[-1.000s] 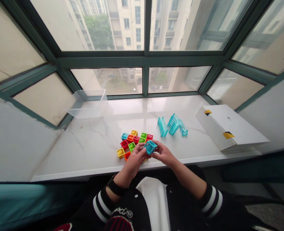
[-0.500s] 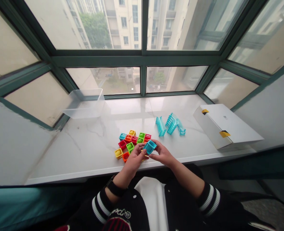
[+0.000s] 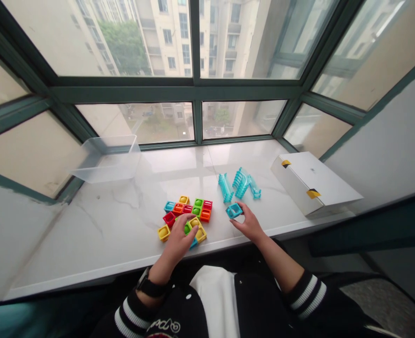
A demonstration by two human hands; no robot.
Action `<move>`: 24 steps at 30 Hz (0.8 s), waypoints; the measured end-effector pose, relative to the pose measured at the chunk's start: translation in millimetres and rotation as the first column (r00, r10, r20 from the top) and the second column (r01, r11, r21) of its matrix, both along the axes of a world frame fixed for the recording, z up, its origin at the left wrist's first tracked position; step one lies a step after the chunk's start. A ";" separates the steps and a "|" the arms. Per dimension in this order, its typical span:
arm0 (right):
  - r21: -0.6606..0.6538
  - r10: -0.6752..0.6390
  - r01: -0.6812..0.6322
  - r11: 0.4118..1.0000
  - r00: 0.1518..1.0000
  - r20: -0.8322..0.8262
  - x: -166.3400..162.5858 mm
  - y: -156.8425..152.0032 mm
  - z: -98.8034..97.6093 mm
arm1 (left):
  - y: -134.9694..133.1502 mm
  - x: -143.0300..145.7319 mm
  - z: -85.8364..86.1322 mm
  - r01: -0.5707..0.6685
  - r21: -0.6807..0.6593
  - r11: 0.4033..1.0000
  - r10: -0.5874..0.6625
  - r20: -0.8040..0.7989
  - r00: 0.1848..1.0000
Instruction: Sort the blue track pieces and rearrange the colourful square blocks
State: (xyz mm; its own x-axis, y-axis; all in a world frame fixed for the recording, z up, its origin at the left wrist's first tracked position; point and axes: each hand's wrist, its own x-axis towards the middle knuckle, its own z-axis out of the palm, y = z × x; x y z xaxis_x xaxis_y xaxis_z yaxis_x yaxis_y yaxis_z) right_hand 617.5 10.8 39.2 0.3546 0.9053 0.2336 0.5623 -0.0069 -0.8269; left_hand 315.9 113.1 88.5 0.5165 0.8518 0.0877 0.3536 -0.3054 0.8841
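Observation:
My right hand (image 3: pixel 247 223) pinches a blue toy block (image 3: pixel 234 211) between thumb and fingers, just in front of the clear turquoise pieces. To the left, my left hand (image 3: pixel 179 236) lies low over the cluster of coloured blocks, thumb and fingers apart. Between them shows a green block (image 3: pixel 187 229), and it looks loose from any grip. Close by the thumb is a yellow block (image 3: pixel 200 234). Around the hand are a red block (image 3: pixel 169 218), another yellow block (image 3: pixel 164 233) and an orange block (image 3: pixel 205 215). The palm hides part of the cluster.
Beyond my right hand lie several ribbed turquoise plastic pieces (image 3: pixel 241 183). A clear plastic bin (image 3: pixel 109 171) stands at the back left of the white marble sill (image 3: pixel 105 244). On the right is a white box (image 3: pixel 320 183) with yellow-black tabs. Windows border the back.
My hands have separated. The right one has carried the blue block to the right, while the left has let go of it and moved left over the cluster. The view has shifted slightly.

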 end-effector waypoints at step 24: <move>-0.086 -0.260 0.307 0.948 0.902 0.345 70.7 3.1 -74.1 | 15.3 -18.4 -46.3 0.129 0.168 0.977 -0.028 -0.498 0.867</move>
State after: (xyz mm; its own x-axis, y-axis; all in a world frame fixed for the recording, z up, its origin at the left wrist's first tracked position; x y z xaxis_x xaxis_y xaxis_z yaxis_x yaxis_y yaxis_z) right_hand 688.2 13.8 -34.8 0.5262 0.8088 0.2625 0.7570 -0.3050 -0.5779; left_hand 297.5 128.4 42.2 0.5994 0.7995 -0.0396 0.6933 -0.4938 0.5248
